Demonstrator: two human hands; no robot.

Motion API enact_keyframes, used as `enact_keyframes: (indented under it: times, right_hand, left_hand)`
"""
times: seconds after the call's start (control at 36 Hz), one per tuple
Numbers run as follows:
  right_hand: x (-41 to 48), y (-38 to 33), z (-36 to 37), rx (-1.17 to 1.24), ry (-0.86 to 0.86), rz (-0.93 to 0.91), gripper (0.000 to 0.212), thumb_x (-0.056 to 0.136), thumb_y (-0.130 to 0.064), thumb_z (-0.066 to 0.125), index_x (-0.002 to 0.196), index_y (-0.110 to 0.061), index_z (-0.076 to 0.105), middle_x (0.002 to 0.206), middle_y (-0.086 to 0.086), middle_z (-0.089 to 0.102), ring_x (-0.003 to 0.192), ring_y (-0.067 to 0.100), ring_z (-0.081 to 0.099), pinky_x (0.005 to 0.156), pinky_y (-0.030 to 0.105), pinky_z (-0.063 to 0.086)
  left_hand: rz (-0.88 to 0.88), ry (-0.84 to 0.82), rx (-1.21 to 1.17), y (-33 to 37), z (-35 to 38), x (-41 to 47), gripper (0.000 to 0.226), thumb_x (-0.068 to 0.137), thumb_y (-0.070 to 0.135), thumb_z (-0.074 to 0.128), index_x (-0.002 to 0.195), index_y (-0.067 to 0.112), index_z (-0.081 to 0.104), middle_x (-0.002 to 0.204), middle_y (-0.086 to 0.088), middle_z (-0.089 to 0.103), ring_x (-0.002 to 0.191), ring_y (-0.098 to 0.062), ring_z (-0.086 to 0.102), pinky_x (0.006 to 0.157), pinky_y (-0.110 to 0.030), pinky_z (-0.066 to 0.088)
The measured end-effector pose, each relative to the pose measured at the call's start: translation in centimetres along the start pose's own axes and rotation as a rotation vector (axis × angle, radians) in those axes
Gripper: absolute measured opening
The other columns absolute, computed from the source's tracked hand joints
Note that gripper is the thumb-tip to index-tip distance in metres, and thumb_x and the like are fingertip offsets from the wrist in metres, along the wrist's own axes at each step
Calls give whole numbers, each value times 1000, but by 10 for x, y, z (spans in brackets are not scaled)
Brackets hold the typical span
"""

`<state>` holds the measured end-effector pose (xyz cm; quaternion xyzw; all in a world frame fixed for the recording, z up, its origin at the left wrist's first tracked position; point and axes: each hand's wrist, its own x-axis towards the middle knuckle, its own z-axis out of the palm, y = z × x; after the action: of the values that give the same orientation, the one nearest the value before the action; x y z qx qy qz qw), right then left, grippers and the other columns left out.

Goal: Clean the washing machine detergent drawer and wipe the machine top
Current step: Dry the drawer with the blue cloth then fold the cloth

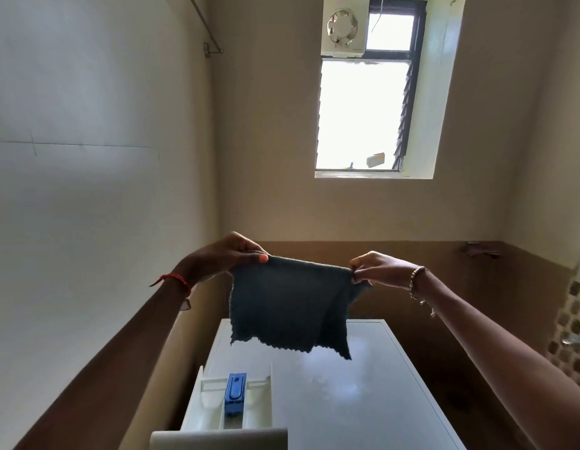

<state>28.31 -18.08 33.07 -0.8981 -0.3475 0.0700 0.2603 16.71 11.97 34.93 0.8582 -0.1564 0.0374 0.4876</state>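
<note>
Cloth (288, 306) hangs spread between two grips: left grip (232, 254) pinches one top corner, right grip (376, 267) the other. Below them lie the open detergent drawer (204, 414) and white machine top (363, 401).

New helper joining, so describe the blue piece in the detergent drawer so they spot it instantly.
Find the white machine top below the window. At its near left corner the detergent drawer stands pulled out. The blue insert sits between its compartments, the only coloured part in it.
</note>
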Motion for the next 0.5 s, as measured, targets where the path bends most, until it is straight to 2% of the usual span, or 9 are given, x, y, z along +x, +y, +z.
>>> enact_keyframes:
  times: [0.03, 0.11, 0.19, 0.25, 0.31, 0.33, 0.39, 0.44, 0.5]
  right_hand:
    - [-2, 3, 1, 72, 19, -8, 21, 88, -18, 59, 67, -19, 59, 65, -5, 51, 66, 9, 44, 65, 24, 35]
    - [-7, 13, 5, 222, 71, -13, 17, 88, -26, 62, 73, -20, 65, 70, -6, 60, 68, 5, 52, 66, 20, 38]
    - [-8, 20, 8, 284, 70, -3, 16, 88, -25, 62, 74, -17, 66, 65, -9, 58, 63, 2, 50, 60, 14, 39]
    - [-7, 23, 8, 335, 60, 11, 17, 89, -24, 61, 76, -14, 65, 66, -7, 57, 64, 2, 53, 62, 16, 45]
    - [-5, 25, 8, 393, 52, 24, 17, 90, -22, 59, 77, -13, 64, 71, -3, 59, 69, 5, 56, 67, 22, 49]
    - [-5, 26, 8, 417, 47, 27, 17, 90, -22, 59, 79, -12, 64, 74, -1, 60, 72, 8, 57, 68, 24, 50]
    - [-3, 26, 7, 438, 35, 26, 16, 90, -22, 58, 82, -9, 64, 78, 3, 61, 77, 11, 58, 70, 25, 51]
    - [-2, 25, 7, 429, 22, 19, 15, 89, -20, 59, 83, -7, 65, 81, 6, 63, 78, 13, 60, 69, 26, 53]
    - [0, 23, 8, 419, 22, 10, 12, 88, -18, 61, 82, -9, 65, 80, 5, 64, 75, 12, 61, 69, 28, 54]
  left_hand:
    - [-22, 8, 0, -1, -3, -1, 39, 76, 45, 65, 94, 11, 74, 85, -9, 71, 77, -17, 67, 57, -24, 53]
    - [-70, 36, -8, -9, -9, -5, 26, 88, 32, 58, 95, 11, 73, 85, -9, 69, 77, -17, 64, 58, -26, 51]
    - [-100, 14, -59, -17, -9, -9, 31, 82, 41, 66, 100, 18, 73, 96, -11, 70, 86, -19, 65, 63, -30, 53]
    - [-126, -42, -102, -19, -8, -12, 32, 81, 40, 67, 107, 23, 71, 106, -11, 69, 93, -21, 66, 69, -34, 57]
    - [-152, -164, -158, -21, -8, -13, 48, 74, 42, 72, 120, 30, 62, 117, -10, 66, 104, -25, 64, 75, -37, 58]
    - [-159, -224, -183, -21, -7, -14, 49, 76, 37, 71, 124, 33, 59, 121, -9, 65, 109, -28, 62, 78, -39, 58]
    - [-156, -323, -203, -19, -9, -14, 46, 85, 15, 61, 125, 37, 57, 127, -6, 61, 115, -29, 58, 85, -44, 55]
    - [-163, -455, -201, -16, -11, -14, 56, 90, -5, 50, 128, 36, 53, 134, -5, 56, 121, -30, 54, 91, -47, 51]
    - [-182, -621, -181, -13, -11, -13, 66, 90, -11, 47, 139, 33, 41, 142, -8, 47, 127, -34, 48, 95, -51, 46]
